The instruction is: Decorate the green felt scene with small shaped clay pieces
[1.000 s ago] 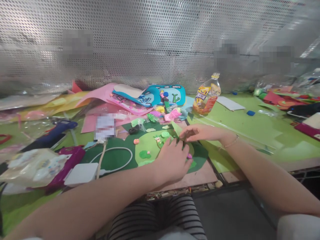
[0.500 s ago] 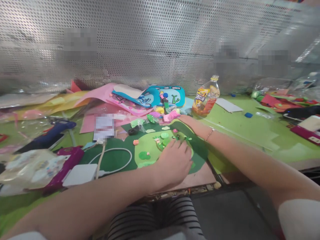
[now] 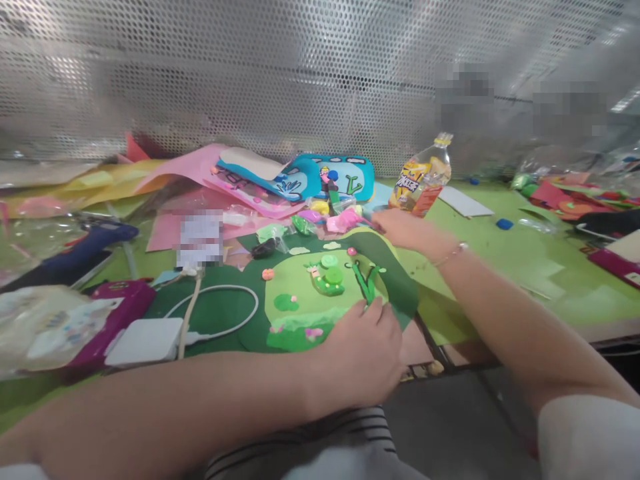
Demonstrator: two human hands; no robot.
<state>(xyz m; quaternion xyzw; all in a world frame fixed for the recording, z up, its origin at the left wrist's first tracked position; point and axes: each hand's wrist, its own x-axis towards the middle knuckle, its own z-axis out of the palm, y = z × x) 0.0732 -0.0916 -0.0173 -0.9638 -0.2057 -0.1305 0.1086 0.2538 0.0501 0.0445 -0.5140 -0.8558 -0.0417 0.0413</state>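
My left hand (image 3: 367,350) rests over the lower right part of a green craft picture (image 3: 290,280), fingers bent and a little apart, palm down. The picture has a light green panel with a green clay snail (image 3: 327,277), a dark green V-shaped clay stem (image 3: 365,280) just above my fingers, and small pink clay pieces. My right hand (image 3: 405,230) reaches beyond the picture, beside a bag of pink clay (image 3: 343,220) and in front of a drink bottle (image 3: 423,177). Its fingertips are blurred, so I cannot tell whether they hold anything.
Clay packets including a green one (image 3: 303,225) lie behind the picture, near blue craft pictures (image 3: 345,177). On the left are a white adapter (image 3: 145,341) with a looped cable, a magenta box (image 3: 115,317) and a blue glue gun (image 3: 97,237). A perforated metal panel (image 3: 300,80) stands behind.
My left hand has slid down and right, uncovering the snail and V-shaped stem. My right hand has moved right, away from the picture's upper edge towards the bottle. The view has shifted slightly.
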